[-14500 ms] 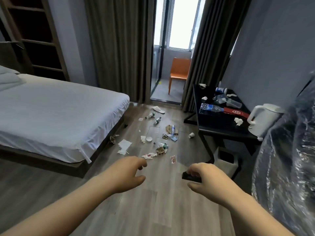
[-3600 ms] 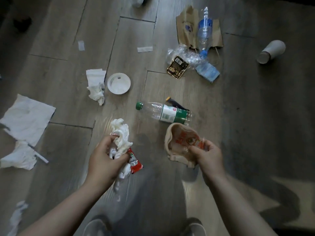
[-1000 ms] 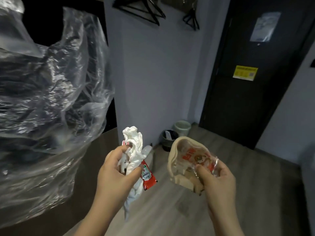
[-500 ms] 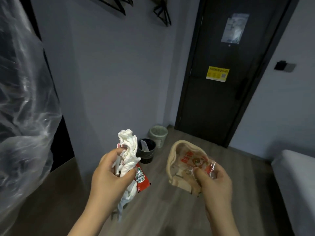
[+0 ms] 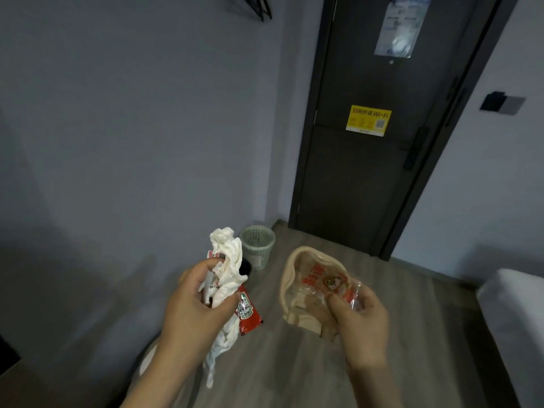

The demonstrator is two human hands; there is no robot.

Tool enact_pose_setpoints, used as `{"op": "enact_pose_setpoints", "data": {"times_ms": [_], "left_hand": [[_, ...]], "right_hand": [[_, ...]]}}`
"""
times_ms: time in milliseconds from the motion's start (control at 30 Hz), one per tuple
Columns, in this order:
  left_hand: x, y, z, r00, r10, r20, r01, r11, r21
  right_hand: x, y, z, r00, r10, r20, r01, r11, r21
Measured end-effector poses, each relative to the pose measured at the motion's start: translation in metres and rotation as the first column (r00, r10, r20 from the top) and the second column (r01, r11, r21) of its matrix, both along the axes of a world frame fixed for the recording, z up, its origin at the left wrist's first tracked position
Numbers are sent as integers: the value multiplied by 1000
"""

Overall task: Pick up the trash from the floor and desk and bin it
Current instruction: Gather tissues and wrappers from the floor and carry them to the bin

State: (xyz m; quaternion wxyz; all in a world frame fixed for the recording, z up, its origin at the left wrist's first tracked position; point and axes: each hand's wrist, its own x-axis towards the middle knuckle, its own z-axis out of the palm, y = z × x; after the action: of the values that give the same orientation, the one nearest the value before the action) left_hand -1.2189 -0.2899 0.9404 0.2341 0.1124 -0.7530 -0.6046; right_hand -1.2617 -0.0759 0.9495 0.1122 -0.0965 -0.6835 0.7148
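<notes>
My left hand (image 5: 194, 310) is closed around a bunch of crumpled white tissue (image 5: 228, 260) together with a red ketchup sachet (image 5: 246, 312) that hangs below my fingers. My right hand (image 5: 360, 319) pinches a beige food tray with a clear printed wrapper (image 5: 312, 287), held upright in front of me. A pale green mesh bin (image 5: 256, 242) stands on the floor by the wall, beyond my left hand. A dark bin (image 5: 245, 267) beside it is mostly hidden behind the tissue.
A dark door (image 5: 379, 128) with a yellow Wi-Fi sticker (image 5: 368, 120) is straight ahead. A grey wall (image 5: 132, 142) runs along the left. A white bed corner (image 5: 512, 313) juts in at the right. Wooden floor (image 5: 294, 363) lies between me and the bins.
The view has swung right: the plastic-covered mass at the left has left the frame, and the door and bins have come closer. Both hands keep the same grip on their trash.
</notes>
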Motion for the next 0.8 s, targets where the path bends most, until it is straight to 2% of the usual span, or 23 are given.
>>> {"op": "enact_pose_setpoints", "data": {"times_ms": [167, 367, 800], "left_hand": [[-108, 9, 2, 1000, 23, 7, -23, 1000, -6], [-215, -1, -18, 999, 45, 6, -45, 999, -22], [-482, -81, -35, 995, 30, 95, -23, 997, -70]], "right_hand": [[-108, 6, 9, 999, 26, 46, -26, 1000, -3], [-213, 5, -1, 991, 46, 127, -55, 996, 67], [-476, -71, -21, 967, 78, 241, -115, 983, 144]]}}
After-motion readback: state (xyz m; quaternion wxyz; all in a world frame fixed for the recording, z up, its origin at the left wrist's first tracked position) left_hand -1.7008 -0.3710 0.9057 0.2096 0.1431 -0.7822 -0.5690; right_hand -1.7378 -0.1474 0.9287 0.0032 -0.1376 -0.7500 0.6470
